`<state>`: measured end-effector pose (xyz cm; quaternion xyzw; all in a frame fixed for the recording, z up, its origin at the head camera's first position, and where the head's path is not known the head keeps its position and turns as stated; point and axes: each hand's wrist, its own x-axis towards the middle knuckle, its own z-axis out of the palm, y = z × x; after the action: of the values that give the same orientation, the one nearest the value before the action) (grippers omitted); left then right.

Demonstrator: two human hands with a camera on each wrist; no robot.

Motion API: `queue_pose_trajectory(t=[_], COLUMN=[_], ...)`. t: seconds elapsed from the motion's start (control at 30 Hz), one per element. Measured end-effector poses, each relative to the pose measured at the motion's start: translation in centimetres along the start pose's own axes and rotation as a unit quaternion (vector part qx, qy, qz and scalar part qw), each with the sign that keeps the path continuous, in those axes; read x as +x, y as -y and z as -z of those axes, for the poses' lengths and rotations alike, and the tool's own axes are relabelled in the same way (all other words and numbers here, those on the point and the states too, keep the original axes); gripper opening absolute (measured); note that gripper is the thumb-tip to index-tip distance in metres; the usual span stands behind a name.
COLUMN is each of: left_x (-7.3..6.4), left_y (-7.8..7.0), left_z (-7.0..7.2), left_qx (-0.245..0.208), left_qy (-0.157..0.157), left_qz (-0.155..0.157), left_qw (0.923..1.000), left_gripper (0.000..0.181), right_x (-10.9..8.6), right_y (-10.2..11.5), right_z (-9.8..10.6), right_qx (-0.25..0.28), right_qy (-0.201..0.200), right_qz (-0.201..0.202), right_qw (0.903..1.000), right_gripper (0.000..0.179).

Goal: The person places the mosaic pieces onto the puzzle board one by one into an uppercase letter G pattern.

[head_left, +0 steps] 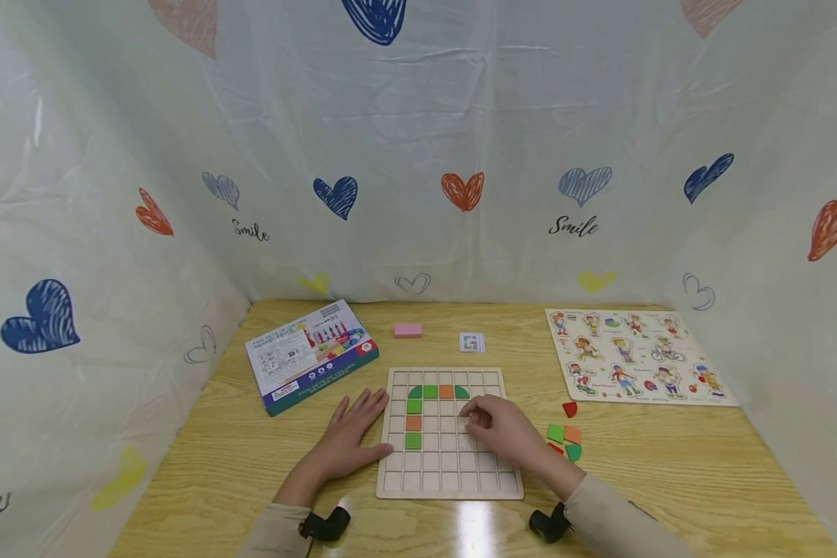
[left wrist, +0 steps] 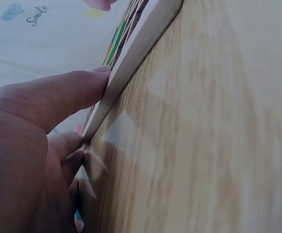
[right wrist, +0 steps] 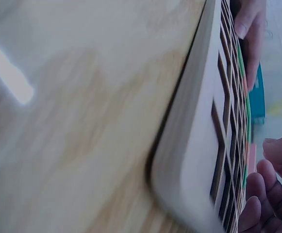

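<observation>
Board of pale gridded wood (head_left: 430,481) is lying under your curled right hand (head_left: 504,431); I cannot tell whether that is pinching anything. Your left hand (head_left: 349,445), fingers spread, is touching the board's edge.

The left hand (left wrist: 22,141) fills the left and lower left of the frame, its thumb (left wrist: 68,92) stretched rightward with the tip against a pale wooden board (left wrist: 126,65). Seen edge-on, the board slants from the top centre down to the left, where the other fingers lie near its far end. A thin green piece (left wrist: 114,48) shows along its upper face. Wood-grained tabletop (left wrist: 194,126) takes up the right side, with paler patches near the board. A white curtain (left wrist: 39,51) printed with a blue heart (left wrist: 12,12) and "Smile" spans the upper left; blurred fingertips (left wrist: 102,3) enter at the top.
</observation>
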<state>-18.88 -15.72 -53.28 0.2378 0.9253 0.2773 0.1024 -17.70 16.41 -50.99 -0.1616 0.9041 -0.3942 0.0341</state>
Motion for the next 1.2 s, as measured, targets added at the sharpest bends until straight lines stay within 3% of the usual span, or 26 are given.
queue_pose_trajectory(t=[0.23, 0.4, 0.7, 0.9, 1.2], left_x=[0.0, 0.1, 0.1, 0.1, 0.1], left_y=[0.2, 0.2, 0.3, 0.3, 0.4], left_z=[-0.1, -0.1, -0.1, 0.0, -0.2], left_qx=[0.003, 0.001, 0.002, 0.003, -0.005], left_qy=[0.003, 0.004, 0.004, 0.003, 0.002], left_qz=[0.002, 0.004, 0.001, 0.0, 0.001], left_qw=[1.0, 1.0, 1.0, 1.0, 1.0], left_gripper=[0.085, 0.086, 0.086, 0.086, 0.086], right_x=[-1.3, -2.1, -3.1, -3.1, -3.2], right_y=[-2.0, -3.1, -4.7, -4.9, -4.8], right_z=[2.8, 4.4, 6.0, 6.2, 6.1], right_qx=[-0.011, -0.017, -0.022, -0.058, -0.06], right_qy=[-0.035, -0.037, 0.009, 0.048, 0.05], right_qz=[-0.026, -0.059, -0.073, -0.061, -0.069], right_qw=[0.999, 0.9974, 0.9971, 0.9953, 0.9946], right_gripper=[0.012, 0.013, 0.023, 0.02, 0.017])
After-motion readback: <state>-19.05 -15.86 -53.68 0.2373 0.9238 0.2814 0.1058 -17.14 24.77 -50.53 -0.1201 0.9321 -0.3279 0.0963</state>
